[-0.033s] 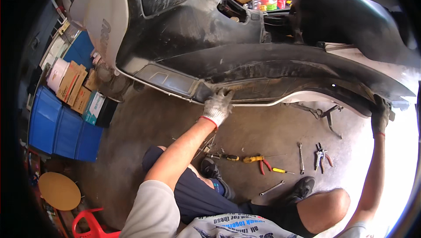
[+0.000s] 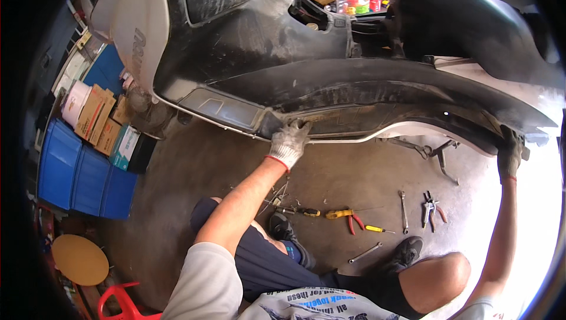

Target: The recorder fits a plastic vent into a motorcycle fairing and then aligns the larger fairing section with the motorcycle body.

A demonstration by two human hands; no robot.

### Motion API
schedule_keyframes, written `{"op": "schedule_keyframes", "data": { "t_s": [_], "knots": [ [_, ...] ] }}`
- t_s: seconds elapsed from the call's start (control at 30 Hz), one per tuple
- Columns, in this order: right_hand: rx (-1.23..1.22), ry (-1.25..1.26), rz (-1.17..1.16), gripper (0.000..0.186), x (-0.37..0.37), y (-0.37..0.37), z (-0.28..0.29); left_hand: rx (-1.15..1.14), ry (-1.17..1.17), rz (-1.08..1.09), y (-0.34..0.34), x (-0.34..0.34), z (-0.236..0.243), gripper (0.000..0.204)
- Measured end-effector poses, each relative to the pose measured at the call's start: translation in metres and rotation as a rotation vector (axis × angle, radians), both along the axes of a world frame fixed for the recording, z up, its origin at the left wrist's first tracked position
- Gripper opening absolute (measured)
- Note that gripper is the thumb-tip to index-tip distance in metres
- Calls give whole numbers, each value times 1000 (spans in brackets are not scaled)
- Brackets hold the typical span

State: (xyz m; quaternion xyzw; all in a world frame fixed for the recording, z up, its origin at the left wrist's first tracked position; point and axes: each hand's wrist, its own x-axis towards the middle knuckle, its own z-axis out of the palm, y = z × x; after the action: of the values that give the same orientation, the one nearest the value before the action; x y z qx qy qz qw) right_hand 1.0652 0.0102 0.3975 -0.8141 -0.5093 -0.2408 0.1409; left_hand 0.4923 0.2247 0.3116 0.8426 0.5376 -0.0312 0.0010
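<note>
A motor scooter with dusty black and pale plastic panels stands across the far side. My left hand (image 2: 289,142), in a white knit work glove, is closed over the outer edge of its footboard side panel (image 2: 345,121), fingers curled on the upper face and thumb out of sight. Far to the right, my right hand (image 2: 509,156), also gloved and in shade, grips the rear end of the same long panel below the seat (image 2: 471,19). Its fingertips are partly hidden by the panel. The panel's pale lower rim runs between both hands.
On the floor before me lie a yellow-handled screwdriver (image 2: 340,214), red-handled pliers (image 2: 356,222), wrenches (image 2: 404,213) and more pliers (image 2: 429,211). The scooter's stand (image 2: 443,161) juts out below. Blue bins (image 2: 62,155), cardboard boxes (image 2: 95,112) and a red stool (image 2: 122,302) stand left.
</note>
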Motion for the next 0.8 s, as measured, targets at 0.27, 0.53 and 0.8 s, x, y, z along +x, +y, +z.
{"op": "schedule_keyframes", "data": {
  "t_s": [0.27,0.53,0.8],
  "knots": [
    [24,-175,153,48,-11,0,7,461,119,-184,54,-39,7,17],
    [72,-287,210,51,-19,-5,1,260,67,-105,42,-53,-14,27],
    [7,-253,157,46,-26,-2,5,-580,608,-181,29,-64,9,63]
  ]
}}
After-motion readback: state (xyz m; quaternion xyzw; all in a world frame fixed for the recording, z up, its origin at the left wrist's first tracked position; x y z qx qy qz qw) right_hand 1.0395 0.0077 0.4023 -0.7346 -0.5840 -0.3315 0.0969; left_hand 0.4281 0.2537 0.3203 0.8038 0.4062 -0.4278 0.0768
